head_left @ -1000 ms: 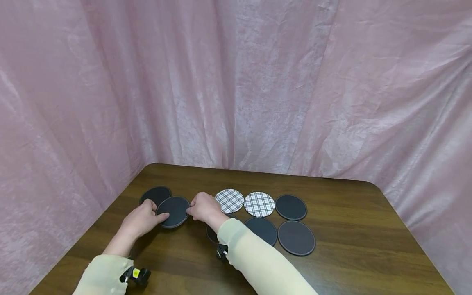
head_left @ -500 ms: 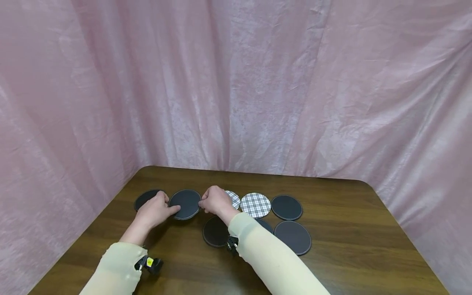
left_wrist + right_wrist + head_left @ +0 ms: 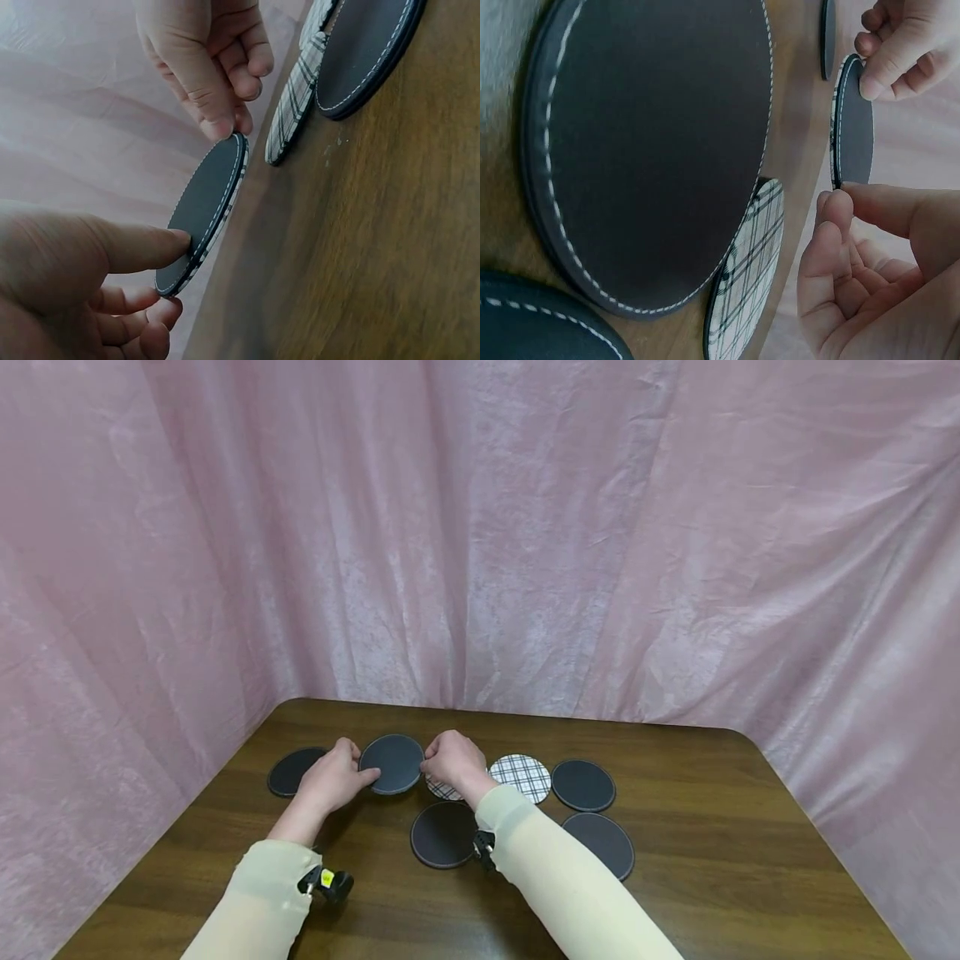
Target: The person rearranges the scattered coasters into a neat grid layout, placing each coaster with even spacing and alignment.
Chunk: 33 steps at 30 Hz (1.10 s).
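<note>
A round coaster [image 3: 393,765] is held between both hands above the far left part of the table. Its dark, white-stitched face is up, and a plaid underside shows along its rim in both wrist views. My left hand [image 3: 333,780] pinches the left edge, thumb [image 3: 161,247] on the dark face and fingers beneath. At the opposite edge, my right hand [image 3: 457,762] pinches the coaster between thumb and fingertips. A plaid coaster [image 3: 442,790] lies below the right hand and is partly hidden by it. Left of the left hand lies a black coaster [image 3: 289,773].
Right of the hands, another plaid coaster [image 3: 520,777] and a black coaster [image 3: 583,785] continue the far row. Nearer lie dark coasters, one at left [image 3: 442,835] and one at right [image 3: 602,843], with the right sleeve [image 3: 555,860] crossing between. A pink curtain [image 3: 480,527] hangs behind the wooden table [image 3: 690,877].
Both hands have carried the coaster rightward and toward the far edge, away from the black coaster at left. The right hand now overlaps the left plaid coaster.
</note>
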Each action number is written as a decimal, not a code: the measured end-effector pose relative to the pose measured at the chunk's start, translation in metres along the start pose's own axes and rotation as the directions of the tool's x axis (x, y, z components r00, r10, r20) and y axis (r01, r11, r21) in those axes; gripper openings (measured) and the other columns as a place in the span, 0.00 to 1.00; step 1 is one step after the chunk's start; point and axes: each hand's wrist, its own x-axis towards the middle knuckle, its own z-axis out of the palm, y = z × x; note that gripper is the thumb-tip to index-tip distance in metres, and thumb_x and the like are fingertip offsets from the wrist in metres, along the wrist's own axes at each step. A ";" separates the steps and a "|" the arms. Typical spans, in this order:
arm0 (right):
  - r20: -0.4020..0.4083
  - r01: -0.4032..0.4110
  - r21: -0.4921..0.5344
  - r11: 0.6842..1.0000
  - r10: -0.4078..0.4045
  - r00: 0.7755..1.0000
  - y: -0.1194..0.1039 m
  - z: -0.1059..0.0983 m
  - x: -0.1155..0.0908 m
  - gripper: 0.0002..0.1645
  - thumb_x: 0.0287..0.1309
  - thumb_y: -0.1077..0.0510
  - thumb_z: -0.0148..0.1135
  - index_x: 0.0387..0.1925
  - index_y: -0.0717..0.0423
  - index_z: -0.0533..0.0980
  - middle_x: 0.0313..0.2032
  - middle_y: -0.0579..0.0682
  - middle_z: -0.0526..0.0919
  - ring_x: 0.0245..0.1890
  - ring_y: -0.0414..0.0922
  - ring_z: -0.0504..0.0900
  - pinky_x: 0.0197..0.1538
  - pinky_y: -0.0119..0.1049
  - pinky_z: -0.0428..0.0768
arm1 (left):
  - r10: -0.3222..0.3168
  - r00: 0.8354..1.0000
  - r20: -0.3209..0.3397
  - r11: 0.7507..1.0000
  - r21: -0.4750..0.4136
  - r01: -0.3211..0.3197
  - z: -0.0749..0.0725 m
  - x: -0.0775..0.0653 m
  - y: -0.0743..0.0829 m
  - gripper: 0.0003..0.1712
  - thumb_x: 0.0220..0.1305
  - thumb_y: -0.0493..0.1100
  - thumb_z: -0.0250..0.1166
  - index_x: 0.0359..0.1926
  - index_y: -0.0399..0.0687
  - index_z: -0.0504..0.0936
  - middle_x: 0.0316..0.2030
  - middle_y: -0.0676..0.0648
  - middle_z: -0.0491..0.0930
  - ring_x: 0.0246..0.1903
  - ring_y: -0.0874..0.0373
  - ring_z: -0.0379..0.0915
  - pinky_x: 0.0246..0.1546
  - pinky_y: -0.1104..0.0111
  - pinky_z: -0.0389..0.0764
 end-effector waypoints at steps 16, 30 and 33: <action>0.012 0.036 -0.027 0.999 -0.036 0.999 0.030 0.024 0.033 0.05 0.62 0.54 0.79 0.38 0.50 0.90 0.32 0.40 0.90 0.41 0.44 0.86 0.49 0.45 0.84 | -0.028 1.000 0.007 0.999 -0.032 0.028 0.011 0.012 -0.006 0.30 0.74 0.50 0.74 0.58 0.30 0.73 0.45 0.37 0.81 0.44 0.42 0.78 0.49 0.47 0.78; 0.049 0.026 -0.103 0.994 -0.021 0.999 0.062 0.061 0.075 0.24 0.58 0.52 0.80 0.13 0.42 0.75 0.17 0.39 0.70 0.25 0.44 0.70 0.28 0.42 0.68 | -0.027 1.000 0.016 0.999 -0.016 0.027 0.036 0.039 -0.038 0.34 0.69 0.56 0.77 0.58 0.33 0.77 0.45 0.39 0.83 0.45 0.44 0.81 0.50 0.48 0.79; 0.039 0.018 -0.114 0.993 -0.014 0.999 0.061 0.061 0.078 0.21 0.59 0.52 0.80 0.16 0.39 0.78 0.20 0.36 0.74 0.27 0.43 0.73 0.30 0.42 0.71 | -0.008 1.000 0.007 1.000 0.005 0.008 0.053 0.061 -0.062 0.38 0.66 0.61 0.79 0.58 0.35 0.78 0.44 0.42 0.84 0.45 0.46 0.81 0.48 0.49 0.80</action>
